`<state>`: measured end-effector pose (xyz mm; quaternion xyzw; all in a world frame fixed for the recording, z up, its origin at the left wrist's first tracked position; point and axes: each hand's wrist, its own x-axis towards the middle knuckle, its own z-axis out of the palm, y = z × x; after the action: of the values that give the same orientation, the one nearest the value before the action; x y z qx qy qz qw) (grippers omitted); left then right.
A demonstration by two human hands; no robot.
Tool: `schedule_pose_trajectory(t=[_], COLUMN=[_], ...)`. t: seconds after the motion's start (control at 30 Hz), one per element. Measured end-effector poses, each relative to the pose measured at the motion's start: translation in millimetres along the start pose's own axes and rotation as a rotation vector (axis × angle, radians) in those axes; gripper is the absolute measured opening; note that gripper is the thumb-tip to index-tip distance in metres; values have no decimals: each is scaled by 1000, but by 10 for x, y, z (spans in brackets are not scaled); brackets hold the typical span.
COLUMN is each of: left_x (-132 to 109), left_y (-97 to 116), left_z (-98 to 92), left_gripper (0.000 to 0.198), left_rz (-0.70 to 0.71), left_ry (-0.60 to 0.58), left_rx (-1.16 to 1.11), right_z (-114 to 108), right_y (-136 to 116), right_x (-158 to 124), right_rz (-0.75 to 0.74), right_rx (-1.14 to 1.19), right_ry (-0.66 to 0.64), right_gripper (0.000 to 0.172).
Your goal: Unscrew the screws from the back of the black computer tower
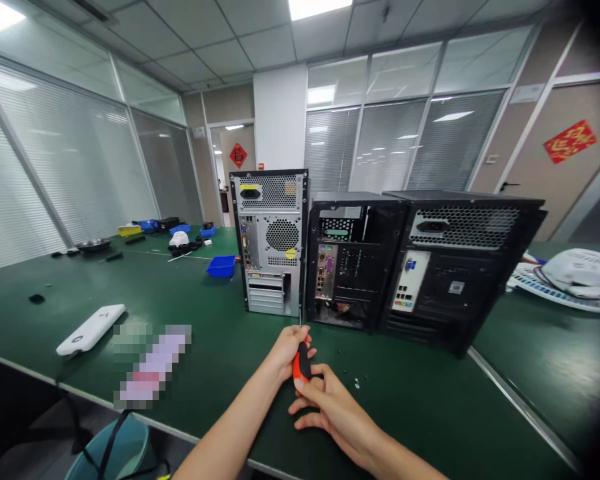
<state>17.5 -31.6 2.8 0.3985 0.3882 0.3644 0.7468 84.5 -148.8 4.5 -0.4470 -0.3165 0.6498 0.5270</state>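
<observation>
An orange-and-black screwdriver (301, 361) stands almost upright over the green table (190, 293), its thin shaft pointing up at the lower right corner of the silver-backed computer case (271, 241). My left hand (286, 349) curls around the upper part of the handle. Lower on the same handle, my right hand (330, 403) grips it with its fingers closed. To the right of the silver case stand two black computer cases (356, 260) (460, 267), rear panels facing me. A few small screws (356, 383) lie on the table by my right hand.
A white flat device (91, 329) lies at the near left beside a blurred patch. Blue bins (221, 265), a metal bowl (93, 245) and cables sit at the far left. White equipment (575, 277) rests on the right table. A teal bucket (115, 447) stands below the table edge.
</observation>
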Motion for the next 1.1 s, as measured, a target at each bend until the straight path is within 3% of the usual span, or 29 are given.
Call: schedule_pose_trajectory(t=[0.2,0.57,1.1], left_x=[-5,81,109], left_y=[0,-47,-55], left_z=[-1,-91,-78], left_gripper=[12,31,31], left_rz=[19,109,158], left_ry=[-40,-21,-54], left_rx=[54,292,417], right_z=[-9,197,156], right_y=[111,212,269], right_x=[17,40,82], right_rz=[7,-2,-20], right_rx=[18,219,497], right_ry=[118,238,200], right_gripper=[60,68,44])
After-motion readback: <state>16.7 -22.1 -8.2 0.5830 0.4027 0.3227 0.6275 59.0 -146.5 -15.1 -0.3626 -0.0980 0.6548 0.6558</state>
